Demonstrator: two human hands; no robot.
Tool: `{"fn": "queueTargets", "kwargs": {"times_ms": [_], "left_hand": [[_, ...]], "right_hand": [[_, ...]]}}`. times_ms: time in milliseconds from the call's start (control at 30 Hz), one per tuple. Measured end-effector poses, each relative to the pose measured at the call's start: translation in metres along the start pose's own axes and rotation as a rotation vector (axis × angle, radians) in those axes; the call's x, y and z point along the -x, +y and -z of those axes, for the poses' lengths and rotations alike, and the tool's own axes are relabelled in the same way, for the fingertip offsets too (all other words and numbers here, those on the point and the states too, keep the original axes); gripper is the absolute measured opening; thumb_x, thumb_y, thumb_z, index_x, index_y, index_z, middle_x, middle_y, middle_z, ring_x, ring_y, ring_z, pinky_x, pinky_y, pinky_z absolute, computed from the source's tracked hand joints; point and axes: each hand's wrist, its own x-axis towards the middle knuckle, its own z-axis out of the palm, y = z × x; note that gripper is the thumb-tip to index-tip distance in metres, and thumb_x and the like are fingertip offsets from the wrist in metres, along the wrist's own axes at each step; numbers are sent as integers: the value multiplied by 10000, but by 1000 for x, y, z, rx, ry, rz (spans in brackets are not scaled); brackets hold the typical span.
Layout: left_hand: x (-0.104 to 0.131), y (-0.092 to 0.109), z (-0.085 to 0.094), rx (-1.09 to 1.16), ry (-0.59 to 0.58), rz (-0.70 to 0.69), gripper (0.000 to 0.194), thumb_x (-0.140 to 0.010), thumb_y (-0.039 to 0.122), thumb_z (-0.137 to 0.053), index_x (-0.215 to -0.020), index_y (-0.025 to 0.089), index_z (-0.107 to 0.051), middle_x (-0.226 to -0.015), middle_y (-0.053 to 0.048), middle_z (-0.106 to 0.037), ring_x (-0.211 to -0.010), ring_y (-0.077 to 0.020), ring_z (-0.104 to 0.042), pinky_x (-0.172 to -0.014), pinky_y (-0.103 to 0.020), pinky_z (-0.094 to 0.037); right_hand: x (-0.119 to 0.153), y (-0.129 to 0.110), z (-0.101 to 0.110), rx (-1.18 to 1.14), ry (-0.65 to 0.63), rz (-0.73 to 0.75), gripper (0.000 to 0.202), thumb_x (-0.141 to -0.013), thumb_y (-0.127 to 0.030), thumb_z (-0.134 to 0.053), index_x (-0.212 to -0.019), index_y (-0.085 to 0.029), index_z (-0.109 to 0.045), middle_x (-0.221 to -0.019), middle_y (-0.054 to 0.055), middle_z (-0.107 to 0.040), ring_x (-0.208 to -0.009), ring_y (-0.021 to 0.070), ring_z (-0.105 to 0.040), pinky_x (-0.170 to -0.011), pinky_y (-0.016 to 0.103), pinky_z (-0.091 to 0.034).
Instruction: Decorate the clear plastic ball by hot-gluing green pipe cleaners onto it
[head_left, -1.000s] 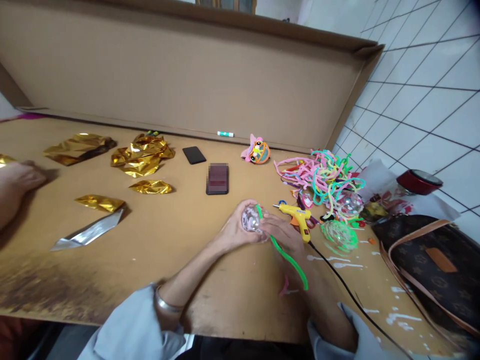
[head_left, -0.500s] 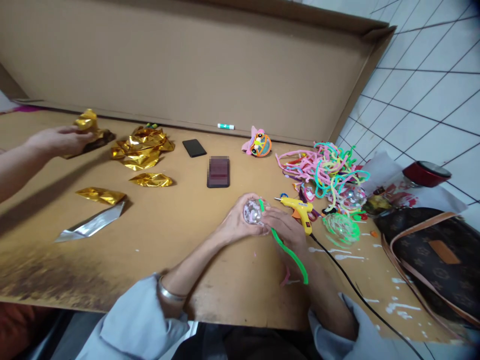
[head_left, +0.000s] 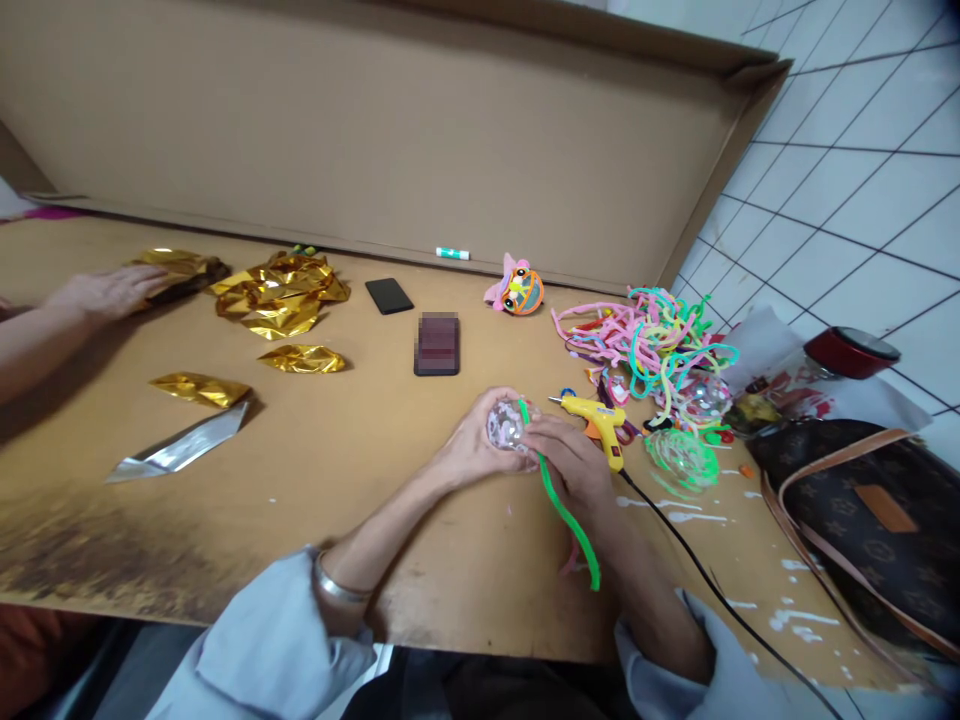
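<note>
Near the middle of the table, my left hand (head_left: 480,440) is wrapped round a clear ball (head_left: 505,425) with pinkish patches inside or on it. My right hand (head_left: 574,455) is closed against the ball's right side, its fingers pressing a bright green fuzzy strip (head_left: 562,510) there. One end of the strip rises over the ball's edge, and the other hangs down toward me beside the right wrist. A yellow glue gun (head_left: 600,418) lies just beyond the right hand, nozzle pointing left.
Fuzzy strips (head_left: 637,335) are heaped behind the glue gun, near a green-wrapped ball (head_left: 684,458). A bag (head_left: 862,520) and a red-lidded jar (head_left: 851,352) stand right. Two dark phones (head_left: 388,296) and a decorated ball (head_left: 521,290) lie farther back. Another person's hand (head_left: 112,290) touches gold foil (head_left: 176,268).
The green strip's loose end has swung slightly left and down. At the far left, the other person's hand has moved left and lower, and the gold foil there lies flatter.
</note>
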Motion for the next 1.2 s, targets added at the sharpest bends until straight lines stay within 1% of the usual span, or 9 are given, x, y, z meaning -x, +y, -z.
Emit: {"fn": "queueTargets", "kwargs": {"times_ms": [167, 300, 400, 500, 667, 767, 867, 1000, 1200], "left_hand": [[1, 5, -2, -37, 30, 52, 715, -492, 216, -823, -1120, 216, -482, -1020, -9, -599, -821, -145, -592, -741, -260, -482], [1, 3, -1, -11, 13, 25, 709, -497, 187, -816, -1122, 214, -483, -1046, -12, -596, -835, -141, -592, -746, -255, -481], [-1, 1, 0, -11, 1, 10, 687, -498, 163, -810, -1102, 215, -488, -1069, -20, -606, -878, -154, -599, -779, -263, -482], [-2, -2, 0, 14, -16, 7, 680, -502, 157, -804, -1095, 224, -479, -1066, -15, -612, -882, -156, -606, -795, -268, -481], [-2, -4, 0, 71, -30, -15, 696, -491, 140, -796, -1099, 235, -470, -1066, -9, -606, -866, -148, -604, -781, -260, -479], [-1, 0, 0, 15, -20, 7, 672, -508, 144, -788, -1097, 224, -476, -1038, -5, -593, -843, -137, -585, -756, -249, -469], [0, 5, 0, -34, 6, 11, 656, -511, 172, -792, -1093, 219, -493, -1012, 4, -579, -808, -125, -561, -722, -238, -462], [0, 6, -1, -99, 35, 25, 681, -506, 190, -800, -1116, 220, -499, -970, 14, -566, -788, -125, -545, -704, -241, -460], [-1, 2, -1, -97, 34, -4, 683, -493, 192, -799, -1113, 222, -514, -1068, -24, -600, -903, -172, -594, -798, -283, -480]], "right_hand": [[4, 6, -4, 38, 34, 14, 266, -917, -122, -519, -1115, -218, -668, -1260, 107, -682, -1185, 203, -642, -926, 340, -565], [1, 2, -7, 58, 87, 25, 254, -921, -119, -510, -1092, -233, -659, -1173, 89, -728, -1156, 201, -662, -896, 352, -571], [-1, 1, -7, 47, 54, 23, 244, -913, -124, -528, -1085, -240, -655, -1136, 79, -742, -1149, 211, -665, -913, 381, -567], [-2, 0, -4, 32, 63, 20, 226, -921, -147, -522, -1072, -249, -656, -1110, 73, -749, -1115, 208, -681, -920, 393, -562], [-5, -4, 1, 0, -31, -42, 257, -918, -141, -505, -1113, -234, -644, -1157, 90, -728, -1163, 211, -651, -968, 416, -540], [-6, -6, 1, -24, -43, -69, 295, -921, -138, -474, -1150, -226, -639, -1167, 101, -716, -1163, 210, -643, -992, 419, -525], [-4, -4, -1, -53, -46, -110, 330, -929, -139, -441, -1179, -235, -634, -1214, 105, -691, -1188, 211, -619, -999, 420, -514], [0, -1, -5, -3, -94, -198, 301, -943, -209, -451, -1172, -273, -635, -1343, 87, -624, -1246, 230, -572, -1020, 450, -489], [0, 5, -17, 47, -123, -224, 332, -945, -222, -381, -1182, -237, -612, -1240, 78, -684, -1196, 217, -595, -1038, 440, -471]]}}
